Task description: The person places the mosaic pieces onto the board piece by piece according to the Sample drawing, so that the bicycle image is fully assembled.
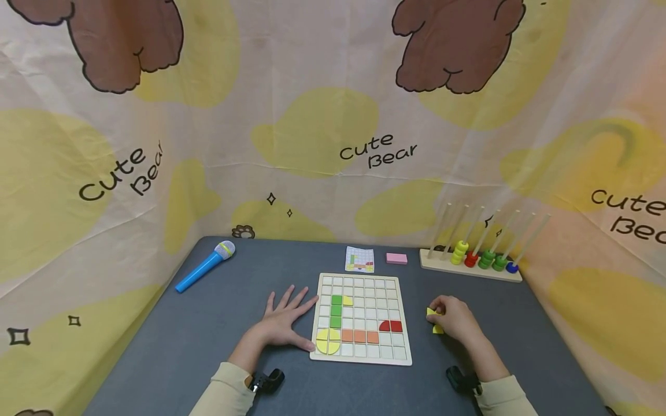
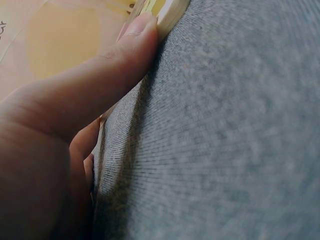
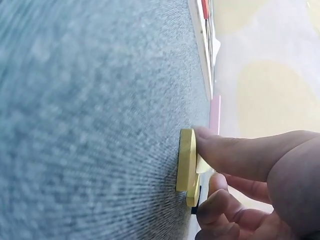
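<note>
My left hand (image 1: 281, 325) lies with fingers spread on the table, its thumb and forefinger at the left edge of a white grid board (image 1: 361, 353). In the left wrist view the thumb (image 2: 125, 50) presses the board's rim. On the board are green tiles (image 1: 336, 311), orange tiles (image 1: 359, 336), red tiles (image 1: 396, 326), a yellow circle of quarter pieces (image 1: 328, 341) and one small yellow piece (image 1: 347, 301). Right of it, my right hand (image 1: 458, 319) pinches a yellow tile (image 3: 186, 160) close to the table. A second yellow tile (image 3: 193, 196) lies beside it.
Behind the board lie a pattern card (image 1: 359, 259) and a pink block (image 1: 396, 259). At the back right stands a bead-and-peg counting rack (image 1: 470, 268) with coloured beads. A blue toy microphone (image 1: 205, 267) lies at the back left. A printed cloth backdrop (image 1: 312, 202) surrounds the table (image 1: 250, 260).
</note>
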A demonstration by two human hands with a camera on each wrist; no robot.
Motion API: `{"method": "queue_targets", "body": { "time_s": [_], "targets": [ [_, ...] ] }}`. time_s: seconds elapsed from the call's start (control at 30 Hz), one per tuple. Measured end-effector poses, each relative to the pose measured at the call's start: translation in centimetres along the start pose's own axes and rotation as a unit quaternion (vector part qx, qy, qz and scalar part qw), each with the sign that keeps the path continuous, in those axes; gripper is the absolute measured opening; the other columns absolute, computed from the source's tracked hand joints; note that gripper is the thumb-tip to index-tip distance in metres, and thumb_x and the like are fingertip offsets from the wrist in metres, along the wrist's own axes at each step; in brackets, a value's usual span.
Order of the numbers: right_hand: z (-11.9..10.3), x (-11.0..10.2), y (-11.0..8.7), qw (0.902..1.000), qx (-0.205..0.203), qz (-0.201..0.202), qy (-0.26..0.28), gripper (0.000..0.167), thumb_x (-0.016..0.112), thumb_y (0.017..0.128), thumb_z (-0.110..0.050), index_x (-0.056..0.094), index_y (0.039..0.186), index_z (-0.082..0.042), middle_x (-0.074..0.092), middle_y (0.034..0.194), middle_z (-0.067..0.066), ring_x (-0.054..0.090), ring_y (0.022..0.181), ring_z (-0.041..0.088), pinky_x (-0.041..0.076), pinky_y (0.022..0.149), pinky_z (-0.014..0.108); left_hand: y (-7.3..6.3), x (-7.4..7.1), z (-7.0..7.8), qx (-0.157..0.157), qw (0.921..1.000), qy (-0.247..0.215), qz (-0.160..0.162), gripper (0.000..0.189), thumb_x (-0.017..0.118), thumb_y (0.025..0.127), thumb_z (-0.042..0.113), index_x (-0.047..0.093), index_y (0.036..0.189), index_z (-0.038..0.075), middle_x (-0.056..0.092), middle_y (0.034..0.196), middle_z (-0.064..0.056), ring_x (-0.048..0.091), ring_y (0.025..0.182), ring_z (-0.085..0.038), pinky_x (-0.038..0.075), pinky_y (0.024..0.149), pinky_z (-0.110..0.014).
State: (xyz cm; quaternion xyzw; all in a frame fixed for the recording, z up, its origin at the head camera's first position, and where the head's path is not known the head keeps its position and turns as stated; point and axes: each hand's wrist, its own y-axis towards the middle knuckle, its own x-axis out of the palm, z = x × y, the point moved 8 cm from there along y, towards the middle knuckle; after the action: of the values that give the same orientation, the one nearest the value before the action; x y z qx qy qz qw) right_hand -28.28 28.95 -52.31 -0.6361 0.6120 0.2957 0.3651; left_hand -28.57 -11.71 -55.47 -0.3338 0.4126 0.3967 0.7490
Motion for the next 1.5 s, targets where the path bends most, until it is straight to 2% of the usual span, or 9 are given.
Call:
{"method": "queue_targets", "body": {
  "time_s": [0.2,0.37,0.63,0.77,0.83,0.9,1.07,1.27,1.5],
  "targets": [
    [-0.5,-0.1,-0.2,0.9997,0.002,0.008,0.025,0.016,0.081,0.086,-0.012,0.066,0.091,-0.007,0.060,0.084,0.006,0.054,0.075,0.021,0.045,0.060,0.030,-0.1,0.0,0.1,0.003,1.0000,-0.003,0.002,0.118,0.077,0.063,0.080,0.024,0.160,0.040,0.010,0.171,0.003,-0.006,0.157,-0.036,-0.013,0.115,-0.071],
    [-1.2,-0.3,-0.3,0.9985,-0.022,0.018,0.047,0.015,0.082,0.085,-0.016,0.070,0.091,-0.009,0.063,0.081,0.003,0.054,0.071,0.018,0.047,0.058,0.029,-0.3,-0.2,0.3,0.012,0.9999,0.002,0.008,0.118,0.077,0.064,0.079,0.024,0.161,0.038,0.011,0.171,0.000,-0.003,0.157,-0.038,-0.010,0.115,-0.073],
    [-2.6,0.2,-0.7,0.9962,-0.046,-0.015,0.073,0.013,0.076,0.091,-0.016,0.074,0.102,-0.009,0.066,0.081,0.003,0.055,0.071,0.017,0.047,0.058,0.028,-0.4,-0.3,0.4,0.015,0.9999,0.002,0.008,0.118,0.076,0.064,0.080,0.023,0.161,0.038,0.011,0.171,0.001,-0.003,0.157,-0.038,-0.011,0.115,-0.073],
    [-3.3,0.3,-0.9,0.9955,-0.059,-0.011,0.073,0.017,0.070,0.096,-0.016,0.077,0.110,-0.011,0.070,0.093,0.003,0.054,0.076,0.018,0.046,0.061,0.027,-0.3,-0.2,0.4,0.016,0.9998,0.001,0.007,0.118,0.075,0.064,0.080,0.023,0.161,0.038,0.011,0.171,0.001,-0.004,0.157,-0.038,-0.011,0.114,-0.073],
    [-3.6,0.3,-1.0,0.9955,-0.061,-0.006,0.072,0.019,0.070,0.096,-0.016,0.076,0.113,-0.010,0.071,0.093,0.003,0.054,0.076,0.018,0.045,0.061,0.028,-0.3,-0.2,0.3,0.016,0.9998,0.001,0.007,0.118,0.075,0.064,0.081,0.023,0.161,0.038,0.010,0.171,0.001,-0.004,0.157,-0.038,-0.011,0.114,-0.073],
    [-3.8,0.4,-1.1,0.9955,-0.055,0.001,0.078,0.019,0.074,0.093,-0.017,0.075,0.110,-0.009,0.070,0.090,0.003,0.054,0.074,0.017,0.045,0.060,0.027,-0.2,-0.2,0.3,0.017,0.9998,0.000,0.006,0.118,0.075,0.064,0.081,0.023,0.161,0.038,0.010,0.171,0.001,-0.005,0.157,-0.038,-0.011,0.114,-0.073],
    [-4.6,1.0,-1.2,0.9936,-0.043,0.008,0.104,0.015,0.082,0.086,-0.020,0.075,0.094,-0.010,0.066,0.077,0.000,0.055,0.067,0.017,0.046,0.056,0.026,-0.1,-0.1,0.1,0.015,0.9999,0.004,0.006,0.118,0.074,0.064,0.082,0.023,0.161,0.039,0.010,0.171,0.002,-0.004,0.157,-0.037,-0.011,0.115,-0.073],
    [-6.2,2.3,-1.5,0.9921,-0.075,-0.012,0.100,0.007,0.084,0.083,-0.019,0.078,0.086,-0.018,0.068,0.077,-0.004,0.054,0.073,0.016,0.046,0.060,0.025,-0.2,-0.1,0.1,0.016,0.9998,0.000,0.008,0.119,0.075,0.063,0.082,0.023,0.161,0.040,0.011,0.171,0.002,-0.003,0.157,-0.037,-0.012,0.114,-0.073],
    [-7.4,3.8,-1.8,0.9900,-0.097,-0.038,0.095,0.005,0.082,0.085,-0.019,0.078,0.085,-0.019,0.068,0.078,-0.006,0.054,0.074,0.015,0.048,0.062,0.023,-0.1,0.0,0.0,0.014,0.9998,0.004,0.009,0.119,0.074,0.063,0.083,0.022,0.161,0.040,0.010,0.171,0.002,-0.004,0.157,-0.037,-0.012,0.115,-0.072]
  ]
}}
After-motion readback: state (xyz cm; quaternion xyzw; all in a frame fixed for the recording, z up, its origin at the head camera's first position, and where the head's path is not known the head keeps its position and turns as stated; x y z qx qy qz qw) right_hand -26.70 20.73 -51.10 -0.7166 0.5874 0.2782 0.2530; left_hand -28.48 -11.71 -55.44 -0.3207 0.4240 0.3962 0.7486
